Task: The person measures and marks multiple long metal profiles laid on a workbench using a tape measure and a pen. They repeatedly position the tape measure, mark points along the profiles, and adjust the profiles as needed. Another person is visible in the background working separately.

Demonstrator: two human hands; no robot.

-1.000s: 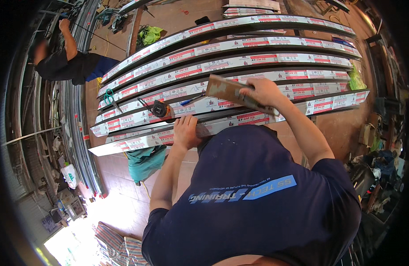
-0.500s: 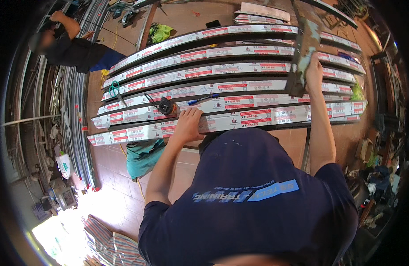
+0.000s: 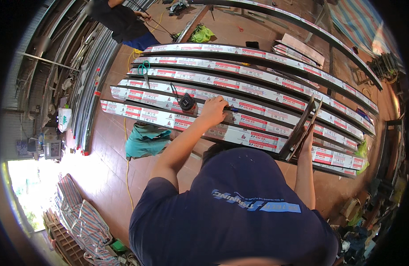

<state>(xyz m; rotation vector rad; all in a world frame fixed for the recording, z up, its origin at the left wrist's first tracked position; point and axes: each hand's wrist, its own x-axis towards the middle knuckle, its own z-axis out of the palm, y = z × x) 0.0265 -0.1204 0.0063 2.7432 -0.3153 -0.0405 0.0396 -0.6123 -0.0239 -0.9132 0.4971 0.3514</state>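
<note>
Several long metal profiles with white and red protective film lie side by side, the nearest profile (image 3: 158, 116) in front of me. My left hand (image 3: 214, 111) rests over them with its fingers closed on a blue pen (image 3: 232, 109), most of which the hand hides. Just left of it sits a black tape measure (image 3: 186, 102) with a wrist strap. My right hand (image 3: 306, 141) grips a worn, dark angled piece (image 3: 300, 128), held tilted across the near profiles at the right. Green-handled scissors (image 3: 144, 71) lie on the profiles farther left.
Another person (image 3: 127, 22) works at the far left, holding a dark rod or cable. A teal cloth (image 3: 147, 141) hangs below the near profiles. Short filmed offcuts (image 3: 300, 53) lie beyond. Long metal bars (image 3: 89, 102) line the left side. A yellow cord (image 3: 127, 177) crosses the tiled floor.
My left hand has moved right and closed on the pen. The angled piece in my right hand has come nearer and turned edge-on. The view has swung round; the other person has shifted.
</note>
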